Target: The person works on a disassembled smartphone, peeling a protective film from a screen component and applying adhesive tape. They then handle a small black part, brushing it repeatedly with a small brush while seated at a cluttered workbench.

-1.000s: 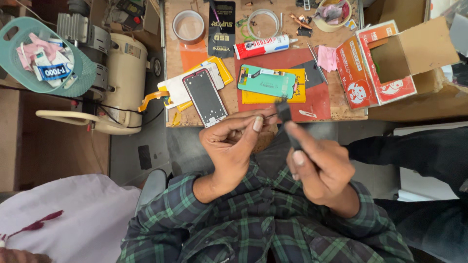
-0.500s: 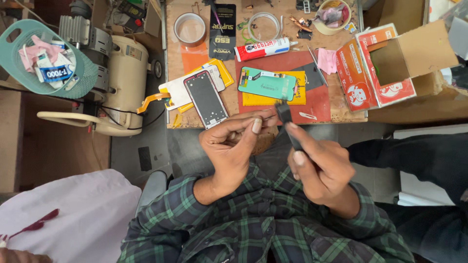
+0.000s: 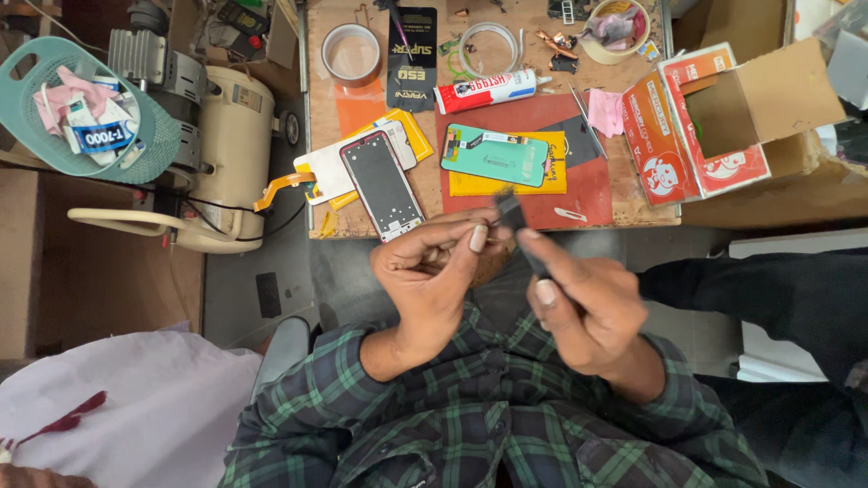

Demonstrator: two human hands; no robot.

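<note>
Fine work with a tool is the step in hand, judging by the grips: the right hand has its fingers clamped on a slim black handled tool, held like a pen with its blunt dark tip pointing up toward the desk edge. The left hand pinches its thumb and forefinger together on something small and dark just beside that tip; what it is cannot be told. Both hands hover over the person's lap, in front of a worn wooden desk, not resting on it.

Any further move looks to call for a steady, light touch, since tool tip and pinched piece sit almost touching.

On the desk, a black rectangular phone frame lies tilted, glossy and hard-edged, on a white panel with a yellow border. To its right a teal-backed phone display panel lies flat on a yellow sheet over a red mat. Behind are a red and white glue tube, a roll of clear tape and an open red and white cardboard box. Left of the desk stands a cream, rounded machine.
</note>
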